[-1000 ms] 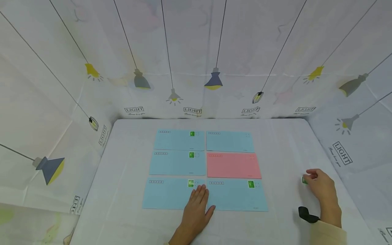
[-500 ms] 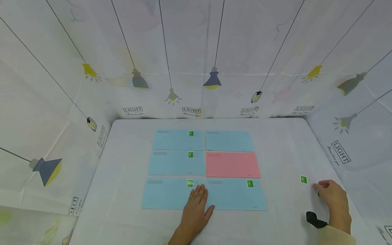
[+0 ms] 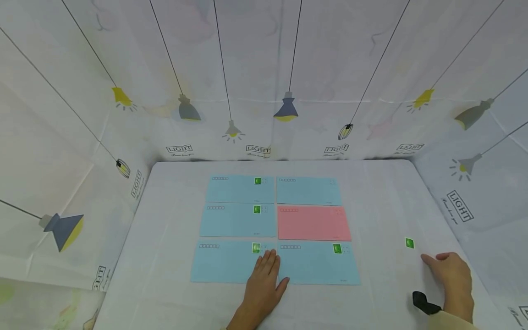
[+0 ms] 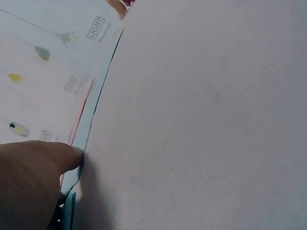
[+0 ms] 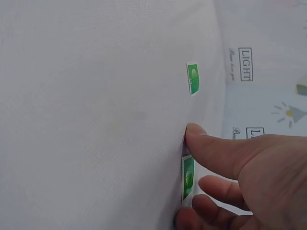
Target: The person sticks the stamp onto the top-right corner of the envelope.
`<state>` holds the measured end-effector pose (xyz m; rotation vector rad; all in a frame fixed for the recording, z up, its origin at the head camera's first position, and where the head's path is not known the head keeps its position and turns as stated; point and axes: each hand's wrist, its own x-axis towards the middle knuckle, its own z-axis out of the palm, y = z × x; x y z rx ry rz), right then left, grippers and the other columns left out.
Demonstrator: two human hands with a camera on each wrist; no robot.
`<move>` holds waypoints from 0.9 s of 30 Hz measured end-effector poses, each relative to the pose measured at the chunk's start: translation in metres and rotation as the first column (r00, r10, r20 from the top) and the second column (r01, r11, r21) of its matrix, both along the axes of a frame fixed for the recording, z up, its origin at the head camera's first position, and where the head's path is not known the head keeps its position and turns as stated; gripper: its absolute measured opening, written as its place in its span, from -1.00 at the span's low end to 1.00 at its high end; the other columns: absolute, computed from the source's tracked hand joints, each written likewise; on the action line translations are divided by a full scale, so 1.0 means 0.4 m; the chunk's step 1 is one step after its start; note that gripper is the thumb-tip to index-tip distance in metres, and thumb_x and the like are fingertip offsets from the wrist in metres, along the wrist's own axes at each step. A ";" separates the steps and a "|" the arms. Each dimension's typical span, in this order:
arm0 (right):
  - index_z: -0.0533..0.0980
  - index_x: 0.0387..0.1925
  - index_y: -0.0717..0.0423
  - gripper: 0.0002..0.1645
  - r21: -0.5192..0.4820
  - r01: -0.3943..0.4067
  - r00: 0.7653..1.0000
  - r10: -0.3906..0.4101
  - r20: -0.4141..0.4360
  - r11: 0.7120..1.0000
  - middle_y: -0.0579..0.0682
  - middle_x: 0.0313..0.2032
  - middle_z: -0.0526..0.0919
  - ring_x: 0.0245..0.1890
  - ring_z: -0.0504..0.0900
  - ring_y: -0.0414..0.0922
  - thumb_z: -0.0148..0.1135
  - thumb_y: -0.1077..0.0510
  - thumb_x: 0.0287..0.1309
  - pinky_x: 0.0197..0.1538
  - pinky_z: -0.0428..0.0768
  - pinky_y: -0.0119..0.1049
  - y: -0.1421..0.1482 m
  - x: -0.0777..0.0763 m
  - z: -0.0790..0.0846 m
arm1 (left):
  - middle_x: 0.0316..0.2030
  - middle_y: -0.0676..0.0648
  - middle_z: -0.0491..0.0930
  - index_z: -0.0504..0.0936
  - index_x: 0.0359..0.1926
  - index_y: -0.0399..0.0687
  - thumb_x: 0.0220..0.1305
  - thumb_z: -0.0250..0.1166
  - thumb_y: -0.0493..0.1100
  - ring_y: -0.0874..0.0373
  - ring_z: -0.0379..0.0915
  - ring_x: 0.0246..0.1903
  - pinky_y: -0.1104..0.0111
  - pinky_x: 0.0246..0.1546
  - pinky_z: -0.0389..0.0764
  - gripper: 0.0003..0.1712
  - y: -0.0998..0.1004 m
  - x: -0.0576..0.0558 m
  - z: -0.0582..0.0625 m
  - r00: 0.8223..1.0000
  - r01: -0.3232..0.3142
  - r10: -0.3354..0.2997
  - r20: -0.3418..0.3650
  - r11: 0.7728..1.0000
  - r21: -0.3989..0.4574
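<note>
My left hand (image 3: 264, 286) lies flat with its fingers spread over the lower edges of two blue envelopes, the lower left envelope (image 3: 218, 266) and the lower right envelope (image 3: 317, 268). Its thumb (image 4: 67, 158) shows beside the envelope edge in the left wrist view. At the right side of the table is my right hand (image 3: 451, 272), thumb extended and fingers loosely bent. A green stamp (image 5: 188, 177) lies between its thumb and lower fingers in the right wrist view, apparently flat on the cloth; the head view hides it. Another green stamp (image 3: 409, 243) lies beyond the hand.
A pink envelope (image 3: 314, 223) and more blue envelopes complete two columns; the upper right envelope (image 3: 308, 191) and the pink one bear no stamp. Green stamps sit on the others. White cloth (image 3: 165, 256) covers the table, with lamp-printed curtains (image 3: 255, 55) around it.
My right hand has moved right and toward me, uncovering the stamp it was touching, and now hovers over another stamp. My left hand has stayed in place on the envelopes.
</note>
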<state>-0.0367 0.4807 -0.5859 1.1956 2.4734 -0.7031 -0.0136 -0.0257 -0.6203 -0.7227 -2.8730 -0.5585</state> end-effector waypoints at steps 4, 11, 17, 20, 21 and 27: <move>0.23 0.21 0.56 -0.09 0.032 0.049 0.999 -0.049 0.002 0.998 0.55 0.10 0.34 0.06 0.40 0.42 0.22 -0.19 0.27 0.01 0.48 0.22 0.000 0.008 -0.001 | 0.38 -0.22 0.43 0.50 0.31 -0.28 0.37 0.25 0.17 -0.06 0.34 0.41 0.08 0.34 0.48 -0.28 0.002 -0.005 0.006 1.000 -0.003 0.002 -0.023 0.999 -0.036; 0.29 0.17 0.58 -0.06 0.082 0.088 0.992 -0.095 0.084 0.993 0.53 0.09 0.41 0.01 0.46 0.37 0.14 -0.27 0.29 -0.02 0.52 0.17 -0.012 0.013 0.004 | 0.27 -0.21 0.55 0.60 0.19 -0.28 0.30 0.34 0.12 -0.04 0.48 0.31 0.13 0.25 0.57 -0.36 0.006 -0.018 0.018 0.997 -0.018 0.014 -0.074 0.998 -0.054; 0.38 0.14 0.51 -0.15 0.079 0.072 0.991 -0.081 0.110 0.994 0.50 0.09 0.47 0.00 0.48 0.35 0.10 -0.25 0.33 -0.05 0.52 0.12 -0.015 0.014 0.006 | 0.15 -0.19 0.65 0.66 0.09 -0.25 0.28 0.37 0.06 -0.03 0.58 0.20 0.16 0.19 0.62 -0.47 0.011 -0.036 0.031 0.993 -0.038 0.035 -0.111 0.999 -0.023; 0.39 0.12 0.49 -0.19 0.071 0.075 0.992 -0.082 0.099 0.995 0.48 0.07 0.49 -0.03 0.49 0.34 0.11 -0.24 0.33 -0.08 0.52 0.10 -0.017 0.015 0.005 | 0.06 -0.19 0.70 0.70 0.01 -0.24 0.21 0.43 0.01 -0.03 0.65 0.12 0.17 0.12 0.66 -0.53 0.017 -0.056 0.046 0.979 -0.054 0.061 -0.195 0.998 0.042; 0.40 0.11 0.49 -0.20 0.069 0.075 0.992 -0.081 0.095 0.995 0.47 0.06 0.49 -0.03 0.49 0.33 0.12 -0.23 0.33 -0.09 0.52 0.09 -0.018 0.015 0.005 | 0.04 -0.19 0.71 0.70 0.00 -0.24 0.19 0.45 -0.01 -0.03 0.66 0.10 0.17 0.11 0.67 -0.54 0.019 -0.065 0.051 0.974 -0.058 0.070 -0.218 0.997 0.060; 0.37 0.11 0.46 -0.23 0.065 0.097 0.994 -0.100 0.051 0.993 0.46 0.03 0.49 -0.06 0.49 0.32 0.16 -0.20 0.32 -0.14 0.51 0.06 -0.018 0.015 -0.004 | 0.07 -0.20 0.69 0.69 0.04 -0.26 0.23 0.42 -0.02 -0.03 0.63 0.14 0.16 0.15 0.64 -0.53 0.032 -0.130 0.080 0.976 -0.095 0.105 -0.193 0.994 0.059</move>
